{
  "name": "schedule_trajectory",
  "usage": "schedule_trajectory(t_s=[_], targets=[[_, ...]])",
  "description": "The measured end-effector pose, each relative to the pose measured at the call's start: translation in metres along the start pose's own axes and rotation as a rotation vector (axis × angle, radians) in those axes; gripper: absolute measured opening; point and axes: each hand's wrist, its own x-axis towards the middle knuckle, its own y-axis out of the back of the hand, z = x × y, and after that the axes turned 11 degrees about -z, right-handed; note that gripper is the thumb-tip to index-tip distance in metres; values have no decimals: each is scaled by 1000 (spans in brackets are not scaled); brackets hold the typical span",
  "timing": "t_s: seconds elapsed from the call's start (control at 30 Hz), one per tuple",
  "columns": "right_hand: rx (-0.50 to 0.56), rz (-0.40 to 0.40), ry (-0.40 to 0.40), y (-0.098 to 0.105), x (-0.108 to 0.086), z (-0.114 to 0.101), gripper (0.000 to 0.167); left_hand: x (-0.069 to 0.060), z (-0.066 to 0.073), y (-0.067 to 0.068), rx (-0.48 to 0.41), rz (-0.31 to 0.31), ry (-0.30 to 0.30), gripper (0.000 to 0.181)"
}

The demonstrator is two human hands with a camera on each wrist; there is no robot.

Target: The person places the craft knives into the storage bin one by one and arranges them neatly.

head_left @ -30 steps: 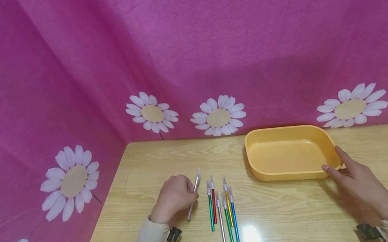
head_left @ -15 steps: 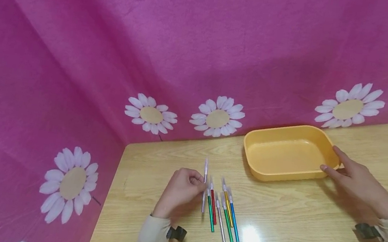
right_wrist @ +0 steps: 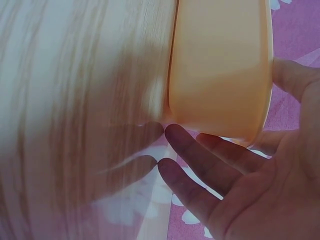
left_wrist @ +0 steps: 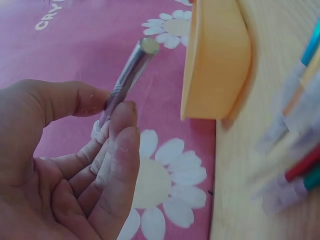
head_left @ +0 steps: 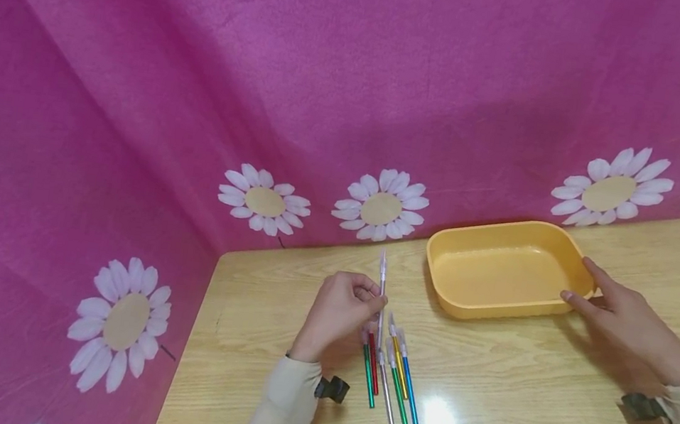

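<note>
In the head view my left hand (head_left: 340,312) pinches a silver craft knife (head_left: 383,273) with a clear cap, between thumb and fingers. It is raised over the table, its capped end pointing away from me. The left wrist view shows the flat butt end of its metal handle (left_wrist: 134,65). Below and right of this hand lie several more capped craft knives (head_left: 402,401), with red, green, silver, yellow and blue handles. My right hand (head_left: 643,331) touches the right end of a yellow tray (head_left: 509,270), thumb and fingers spread and fairly straight against it. Nothing lies in the tray.
The wood-grain table (head_left: 520,408) meets a magenta curtain (head_left: 344,83) printed with white daisies at its back and left edges. A bright light reflection lies on the tabletop right of the knives.
My left hand has moved right and away from me, lifting the silver craft knife from left of the group to above its far end. My right hand and the tray stay put.
</note>
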Motion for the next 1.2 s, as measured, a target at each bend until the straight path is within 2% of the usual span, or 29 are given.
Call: schedule_trajectory(t_s=[0.2,0.33,0.6,0.7,0.8,0.97,1.07,1.2], targets=[[-17,33,31,-1,0,-2,90,8,12,-4,-63,-25,1,11],[-18,45,44,-2,0,-3,89,15,18,-5,-92,-26,-20,12],[-3,7,9,-1,-2,-5,91,39,34,-7,-202,-39,-96,14],[-8,9,9,-2,-2,-7,90,48,40,-10,-210,-50,-106,14],[-3,6,11,-2,-1,-7,90,57,45,-14,-219,-75,-90,12],[25,-28,-13,-2,-2,-7,94,74,56,-17,-183,-143,-17,8],[14,-21,-9,-1,-1,-5,95,86,64,-16,-153,-235,31,10],[45,-44,-23,0,-1,-3,97,101,73,-13,-115,-375,63,15]])
